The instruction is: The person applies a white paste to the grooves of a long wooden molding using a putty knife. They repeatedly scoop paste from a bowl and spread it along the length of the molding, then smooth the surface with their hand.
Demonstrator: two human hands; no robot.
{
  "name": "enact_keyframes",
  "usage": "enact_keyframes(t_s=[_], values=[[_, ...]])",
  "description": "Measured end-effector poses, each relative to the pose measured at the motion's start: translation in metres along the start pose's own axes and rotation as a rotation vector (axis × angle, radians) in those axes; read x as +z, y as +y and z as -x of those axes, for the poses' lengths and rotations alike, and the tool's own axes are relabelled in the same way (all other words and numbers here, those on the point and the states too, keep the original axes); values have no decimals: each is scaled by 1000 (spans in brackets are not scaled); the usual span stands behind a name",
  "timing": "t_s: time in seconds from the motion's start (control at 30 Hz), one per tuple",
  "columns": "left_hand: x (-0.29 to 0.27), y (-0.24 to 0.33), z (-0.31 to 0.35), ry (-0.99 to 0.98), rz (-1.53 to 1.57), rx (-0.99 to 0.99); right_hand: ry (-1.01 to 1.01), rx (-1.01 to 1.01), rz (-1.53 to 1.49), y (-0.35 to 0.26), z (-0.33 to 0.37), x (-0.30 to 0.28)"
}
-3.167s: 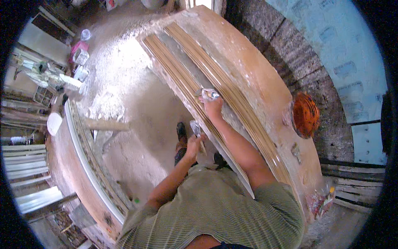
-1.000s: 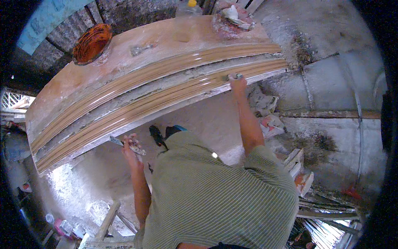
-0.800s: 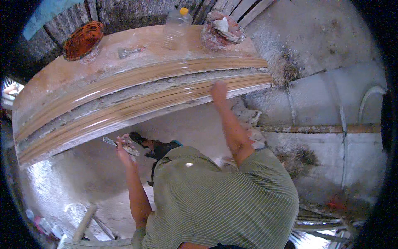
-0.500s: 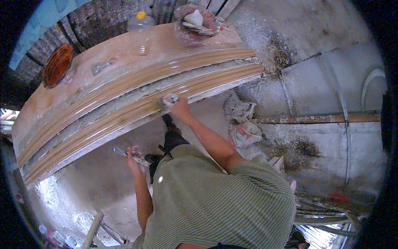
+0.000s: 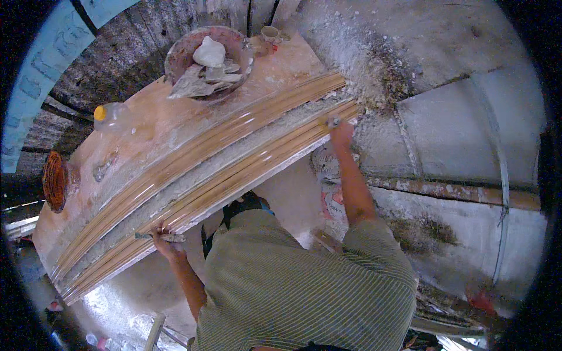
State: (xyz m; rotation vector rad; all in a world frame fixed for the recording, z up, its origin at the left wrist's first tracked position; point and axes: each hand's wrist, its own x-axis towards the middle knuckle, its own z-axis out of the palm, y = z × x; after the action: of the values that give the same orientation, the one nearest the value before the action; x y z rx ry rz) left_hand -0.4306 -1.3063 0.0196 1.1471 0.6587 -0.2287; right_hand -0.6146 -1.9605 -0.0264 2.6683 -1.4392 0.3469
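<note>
Two long glossy brown ribbed strips [image 5: 193, 153] run across the worktable, with rough grey-white material between them. My right hand [image 5: 341, 136] reaches far out to the right end of the nearer strip. Its closed fingers press a small pale wad [image 5: 332, 122] onto the ribs; the hand partly hides it, and its kind is unclear. Over the left part of that same strip, my left hand [image 5: 168, 245] is closed round a narrow flat scraper [image 5: 173, 237], whose thin blade points left.
A pinkish basin [image 5: 170, 67] at the back holds a white lump and grey pieces. Small cups [image 5: 270, 34] stand beside it. A clear yellow-capped bottle [image 5: 117, 117] lies farther left, near a round orange-brown dish [image 5: 55, 181]. Bags [image 5: 328, 164] rest on the floor below the right end.
My right hand has slid rightward along the nearer strip with the wad. My left hand has come up over the strip with the scraper. The view has shifted, and the bottle now appears farther left.
</note>
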Motion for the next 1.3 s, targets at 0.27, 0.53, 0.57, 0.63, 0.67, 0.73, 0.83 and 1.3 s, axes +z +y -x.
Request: enact_keyframes(t_s=[0.27,0.53,0.57,0.63,0.67,0.73,0.83,1.3], values=[[60,-14,19,39,-180,-22,-226,164,208,129,-147,68],[43,-11,25,167,-63,35,213,-313,375,130,-111,114],[35,-14,21,154,-6,54,327,-390,393,140,-104,110],[26,-8,24,191,43,138,98,-256,130,66,-33,104],[15,-3,26,208,41,136,4,-197,26,25,-8,82],[8,3,27,200,61,95,-64,-416,-163,-28,16,37],[-33,25,16,219,166,81,-253,-281,-419,-192,105,-85],[-299,248,-23,218,271,378,-645,-841,-767,-581,378,-121]])
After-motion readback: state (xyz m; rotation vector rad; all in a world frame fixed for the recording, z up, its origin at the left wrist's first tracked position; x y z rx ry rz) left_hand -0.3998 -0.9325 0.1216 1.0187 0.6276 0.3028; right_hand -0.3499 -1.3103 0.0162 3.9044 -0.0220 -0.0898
